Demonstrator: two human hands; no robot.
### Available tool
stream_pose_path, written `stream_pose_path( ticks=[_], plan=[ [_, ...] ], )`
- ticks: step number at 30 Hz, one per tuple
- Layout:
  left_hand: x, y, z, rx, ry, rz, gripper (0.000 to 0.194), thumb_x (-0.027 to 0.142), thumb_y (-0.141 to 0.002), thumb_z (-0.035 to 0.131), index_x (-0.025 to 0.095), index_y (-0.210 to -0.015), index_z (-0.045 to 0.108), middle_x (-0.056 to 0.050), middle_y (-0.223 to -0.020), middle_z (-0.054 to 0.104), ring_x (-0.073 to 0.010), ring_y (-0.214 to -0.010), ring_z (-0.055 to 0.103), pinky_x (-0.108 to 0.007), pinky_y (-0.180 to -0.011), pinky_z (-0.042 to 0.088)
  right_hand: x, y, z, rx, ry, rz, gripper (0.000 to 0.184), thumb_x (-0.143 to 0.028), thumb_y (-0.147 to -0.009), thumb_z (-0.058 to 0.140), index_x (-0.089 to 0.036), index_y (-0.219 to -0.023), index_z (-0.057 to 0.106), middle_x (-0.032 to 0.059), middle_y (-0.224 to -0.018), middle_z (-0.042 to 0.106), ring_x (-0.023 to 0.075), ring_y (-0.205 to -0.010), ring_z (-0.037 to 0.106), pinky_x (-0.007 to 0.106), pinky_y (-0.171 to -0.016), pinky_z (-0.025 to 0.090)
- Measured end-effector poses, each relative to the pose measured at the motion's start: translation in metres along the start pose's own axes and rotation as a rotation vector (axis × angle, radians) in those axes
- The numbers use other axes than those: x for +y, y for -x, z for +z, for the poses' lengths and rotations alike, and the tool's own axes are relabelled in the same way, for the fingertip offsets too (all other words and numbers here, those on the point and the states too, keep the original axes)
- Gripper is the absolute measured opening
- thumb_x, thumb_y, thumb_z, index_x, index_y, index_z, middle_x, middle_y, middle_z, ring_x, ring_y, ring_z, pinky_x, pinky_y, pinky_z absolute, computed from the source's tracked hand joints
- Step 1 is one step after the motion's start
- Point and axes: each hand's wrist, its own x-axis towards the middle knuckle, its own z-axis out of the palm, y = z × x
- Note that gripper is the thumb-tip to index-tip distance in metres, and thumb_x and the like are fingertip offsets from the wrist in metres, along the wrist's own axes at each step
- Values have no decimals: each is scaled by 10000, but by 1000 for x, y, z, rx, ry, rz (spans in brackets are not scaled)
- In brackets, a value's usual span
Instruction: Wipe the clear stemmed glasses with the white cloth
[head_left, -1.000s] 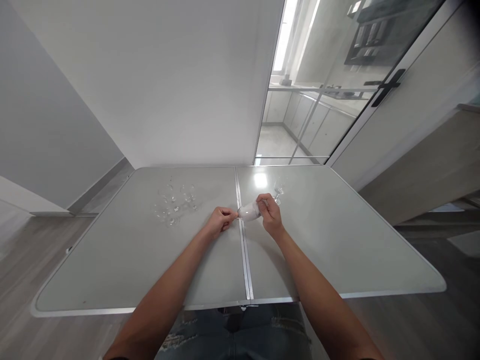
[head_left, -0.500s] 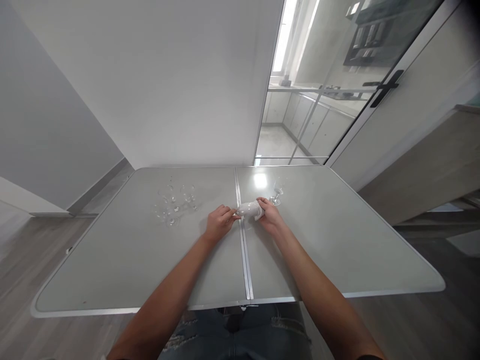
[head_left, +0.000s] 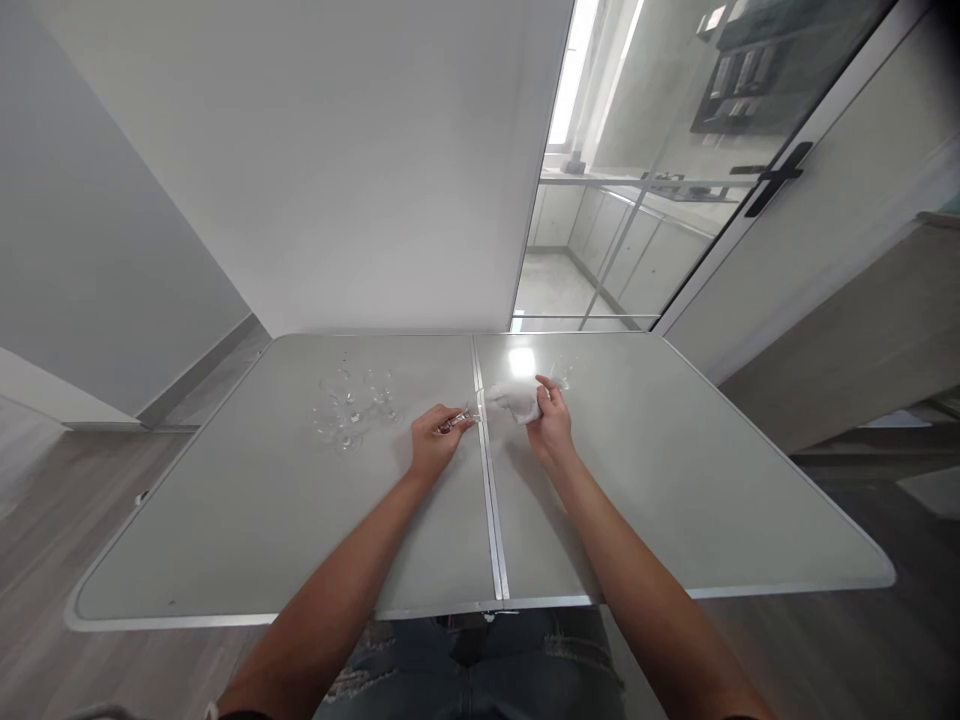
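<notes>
My left hand [head_left: 435, 440] is closed around the stem end of a clear stemmed glass [head_left: 466, 414], just left of the table's centre seam. The glass lies sideways, and its far outline is too faint to follow. A crumpled white cloth [head_left: 517, 402] is gripped in my right hand [head_left: 551, 425], right of the seam and close to the glass. Whether cloth and glass touch, I cannot tell. Behind my right hand stands another clear glass [head_left: 562, 376], partly hidden by my fingers.
Several clear stemmed glasses [head_left: 349, 437] stand grouped on the left half of the pale folding table [head_left: 240, 520]. A metal seam [head_left: 491, 520] runs down its middle. A white wall [head_left: 360, 200] rises behind, with a glazed door [head_left: 645, 240] at the right.
My right hand has moved slightly right and up with the cloth, which looks looser and spread. The glass's stem end has turned within my left hand, which has shifted slightly left.
</notes>
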Motion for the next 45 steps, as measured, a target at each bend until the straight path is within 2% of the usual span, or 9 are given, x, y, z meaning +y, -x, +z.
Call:
stream_pose_path(
  ticks=[5, 10, 17, 20, 25, 31, 34, 37, 45],
  plan=[
    [1, -2, -4, 110, 106, -135, 251, 440, -800, 762, 193, -767, 735, 0, -653, 551, -118, -603, 446, -275, -583, 362, 4, -2, 3, 8, -83, -92, 502, -461, -753, 791, -263, -1171, 597, 33, -1170, 668, 190, -1039, 645, 315, -815, 554],
    [0, -1, -4, 146, 202, -139, 233, 414, -793, 774, 184, -798, 738, -13, -706, 592, -115, -629, 466, -271, -596, 373, 13, 2, 7, 4, -84, 5, 354, -455, -750, 805, -208, -957, 658, 62, -1062, 724, 222, -1013, 678, 346, -800, 584],
    [5, 5, -2, 58, 198, -57, 252, 435, -765, 798, 189, -797, 756, -4, -637, 556, -112, -584, 447, -275, -578, 378, 14, 7, 9, 190, -156, 11, 333, -376, -751, 802, -264, -1029, 657, 22, -1065, 726, 205, -1000, 687, 351, -834, 592],
    [8, 5, -1, -50, 167, -35, 277, 460, -746, 809, 188, -770, 762, -7, -624, 561, -110, -569, 449, -273, -565, 372, 10, 15, 18, 38, -187, 25, 294, -414, -787, 764, -246, -1011, 674, 30, -1060, 730, 209, -1002, 687, 349, -852, 581],
    [9, 2, 0, -261, 304, -95, 309, 457, -709, 837, 159, -726, 758, -20, -619, 581, -100, -559, 444, -256, -529, 333, 7, 28, 25, -255, -120, 201, 347, -526, -828, 668, -214, -979, 696, 60, -968, 741, 266, -960, 696, 367, -743, 574],
    [-5, 2, 6, -503, 551, -482, 428, 535, -664, 837, 124, -750, 758, 19, -516, 485, -59, -427, 352, -224, -417, 257, -4, 28, 14, -243, -91, 188, 344, -553, -803, 638, -237, -934, 665, 36, -859, 696, 252, -871, 670, 353, -680, 540],
    [-9, 4, 8, -621, 619, -579, 412, 504, -646, 855, 114, -732, 754, 42, -485, 423, -43, -413, 295, -214, -402, 230, -7, 27, 8, -293, -52, 188, 291, -515, -770, 676, -235, -831, 633, 14, -746, 640, 219, -763, 639, 325, -638, 516],
    [-7, 4, 8, -550, 651, -574, 397, 469, -595, 888, 113, -688, 741, 34, -497, 443, -38, -432, 289, -213, -412, 222, -4, 28, 10, -320, -43, 211, 302, -525, -773, 676, -234, -844, 645, 19, -760, 653, 223, -771, 643, 329, -647, 524],
    [-1, -3, 5, -263, 715, -553, 420, 482, -648, 859, 125, -574, 650, 26, -516, 407, -49, -463, 298, -216, -423, 211, 6, 37, 32, -338, -152, 108, 405, -559, -893, 582, -243, -1123, 691, 61, -1181, 707, 282, -1145, 636, 434, -906, 556]
  ],
)
